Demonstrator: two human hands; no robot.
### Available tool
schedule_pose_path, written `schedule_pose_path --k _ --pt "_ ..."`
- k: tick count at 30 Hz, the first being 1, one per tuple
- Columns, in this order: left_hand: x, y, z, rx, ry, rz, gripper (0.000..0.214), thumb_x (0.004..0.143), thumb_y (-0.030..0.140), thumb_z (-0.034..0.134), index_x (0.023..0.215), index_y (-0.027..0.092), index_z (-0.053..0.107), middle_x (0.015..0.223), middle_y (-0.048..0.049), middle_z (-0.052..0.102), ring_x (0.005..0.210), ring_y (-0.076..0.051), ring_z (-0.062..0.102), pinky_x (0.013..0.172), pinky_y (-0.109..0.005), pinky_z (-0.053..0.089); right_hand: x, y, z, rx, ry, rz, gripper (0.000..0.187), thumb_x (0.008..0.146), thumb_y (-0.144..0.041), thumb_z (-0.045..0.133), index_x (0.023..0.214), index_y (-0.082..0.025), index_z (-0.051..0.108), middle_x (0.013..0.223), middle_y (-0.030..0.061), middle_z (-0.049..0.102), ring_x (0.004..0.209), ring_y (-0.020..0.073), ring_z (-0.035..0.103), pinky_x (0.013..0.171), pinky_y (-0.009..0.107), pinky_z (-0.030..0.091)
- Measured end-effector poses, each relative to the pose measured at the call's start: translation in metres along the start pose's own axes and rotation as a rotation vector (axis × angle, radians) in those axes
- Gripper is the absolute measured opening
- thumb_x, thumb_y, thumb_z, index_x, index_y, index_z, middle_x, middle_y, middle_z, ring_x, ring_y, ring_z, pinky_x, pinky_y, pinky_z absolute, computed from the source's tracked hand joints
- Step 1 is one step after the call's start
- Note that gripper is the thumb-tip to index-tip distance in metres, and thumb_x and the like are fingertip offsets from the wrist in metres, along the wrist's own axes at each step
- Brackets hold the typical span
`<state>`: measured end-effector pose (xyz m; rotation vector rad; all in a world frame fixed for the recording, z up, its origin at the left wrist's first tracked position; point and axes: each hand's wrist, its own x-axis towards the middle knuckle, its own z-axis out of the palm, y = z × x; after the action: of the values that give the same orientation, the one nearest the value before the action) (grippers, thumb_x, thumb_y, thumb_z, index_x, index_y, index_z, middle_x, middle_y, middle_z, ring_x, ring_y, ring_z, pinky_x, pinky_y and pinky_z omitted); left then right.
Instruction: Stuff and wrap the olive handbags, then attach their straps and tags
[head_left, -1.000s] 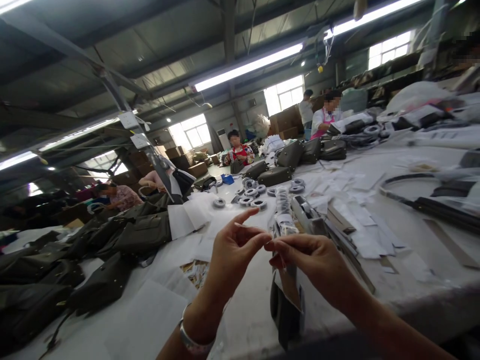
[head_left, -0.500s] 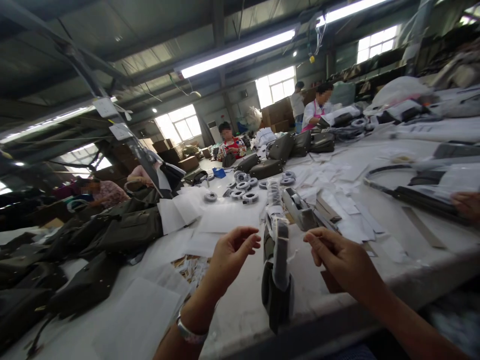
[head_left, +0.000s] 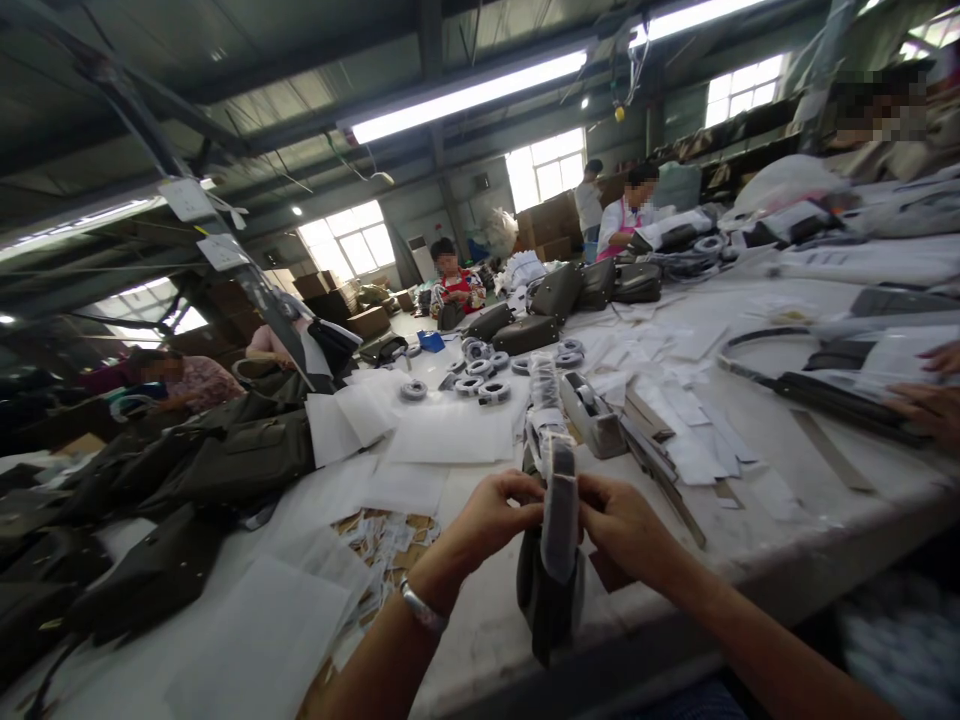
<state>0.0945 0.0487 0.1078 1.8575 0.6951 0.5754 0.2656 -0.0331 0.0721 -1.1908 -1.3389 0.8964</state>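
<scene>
Head view: left hand (head_left: 501, 515) and right hand (head_left: 626, 525) flank the wrapped handle (head_left: 560, 525) of a bag (head_left: 550, 612), both curled close. Whether either grips it, I cannot tell.

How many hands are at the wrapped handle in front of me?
2: your left hand at the left side of the wrapped handle, your right hand at its right.

Tube lights (head_left: 469, 97) and windows (head_left: 546, 172) glare white against a dim ceiling (head_left: 322, 40), the view soft and stretched towards its edges.
</scene>
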Motion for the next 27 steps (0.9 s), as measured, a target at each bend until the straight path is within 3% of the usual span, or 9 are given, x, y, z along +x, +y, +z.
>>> schedule_pose_path --k 4,7,10,14,19,22,25,27 --pt "-0.011 -0.001 -0.007 -0.140 0.009 -0.050 0.029 0.081 0.045 0.073 0.082 0.016 0.078 0.087 -0.0066 0.070 0.084 -0.019 0.060 0.078 -0.030 0.045 -0.008 0.002 -0.007 0.009 -0.023 0.038 0.029 0.089 -0.036 0.063 0.110 -0.018 0.071 0.066 -0.0020 0.066 0.058 0.0146 0.062 0.053 0.023 0.048" --pt "-0.025 -0.002 -0.014 -0.250 0.048 -0.120 0.026 0.084 0.041 0.072 0.085 0.016 0.077 0.089 -0.0049 0.069 0.083 -0.016 0.058 0.080 -0.029 0.045 -0.018 0.002 -0.013 0.060 -0.105 0.010 0.045 0.085 -0.037 0.070 0.127 -0.019 0.064 0.090 0.0035 0.074 0.081 0.0191 0.070 0.072 0.027 0.057" --pt "-0.038 -0.004 -0.015 -0.390 0.083 -0.155 0.024 0.085 0.040 0.073 0.085 0.016 0.076 0.094 -0.0066 0.071 0.092 -0.018 0.061 0.090 -0.031 0.047 -0.027 0.002 -0.015 0.053 -0.089 -0.023 0.048 0.086 -0.036 0.070 0.130 -0.019 0.063 0.113 0.0087 0.072 0.103 0.0242 0.069 0.096 0.036 0.055" --pt "-0.045 -0.004 -0.009 -0.560 0.116 -0.142 0.024 0.087 0.038 0.071 0.085 0.015 0.075 0.094 -0.0086 0.072 0.095 -0.019 0.064 0.096 -0.034 0.047 -0.032 0.005 -0.016 0.025 -0.118 0.015 0.044 0.090 -0.039 0.064 0.130 -0.019 0.065 0.119 0.0111 0.071 0.108 0.0272 0.068 0.100 0.043 0.054" --pt "-0.044 -0.003 -0.003 -0.659 0.147 -0.089 0.020 0.090 0.036 0.069 0.093 0.016 0.074 0.095 -0.0073 0.072 0.093 -0.017 0.065 0.094 -0.032 0.048 -0.047 0.028 -0.016 0.098 -0.184 0.028 0.049 0.095 -0.044 0.058 0.138 -0.021 0.057 0.138 0.0113 0.060 0.124 0.0265 0.059 0.108 0.044 0.047" --pt "-0.044 -0.004 -0.001 -0.760 0.159 -0.088 0.023 0.088 0.031 0.072 0.107 0.019 0.073 0.096 -0.0051 0.072 0.092 -0.016 0.066 0.095 -0.034 0.049 -0.060 0.041 -0.014 0.099 -0.231 -0.032 0.063 0.091 -0.047 0.065 0.147 -0.024 0.048 0.147 0.0111 0.052 0.128 0.0291 0.056 0.109 0.046 0.045" --pt "-0.045 -0.006 0.002 -0.814 0.169 -0.116 0.033 0.084 0.026 0.075 0.117 0.021 0.071 0.099 -0.0047 0.072 0.089 -0.015 0.068 0.095 -0.033 0.051 -0.070 0.047 -0.011 -0.051 -0.206 -0.153 0.084 0.079 -0.040 0.080 0.152 -0.024 0.040 0.149 0.0114 0.048 0.132 0.0316 0.051 0.112 0.045 0.042" --pt "-0.045 -0.007 0.004 -0.829 0.179 -0.129 0.036 0.083 0.024 0.077 0.118 0.022 0.071 0.103 -0.0054 0.073 0.085 -0.014 0.068 0.091 -0.030 0.053 -0.073 0.050 -0.008 -0.145 -0.124 -0.213 0.069 0.084 -0.032 0.074 0.148 -0.026 0.047 0.144 0.0089 0.055 0.129 0.0288 0.055 0.112 0.042 0.044"
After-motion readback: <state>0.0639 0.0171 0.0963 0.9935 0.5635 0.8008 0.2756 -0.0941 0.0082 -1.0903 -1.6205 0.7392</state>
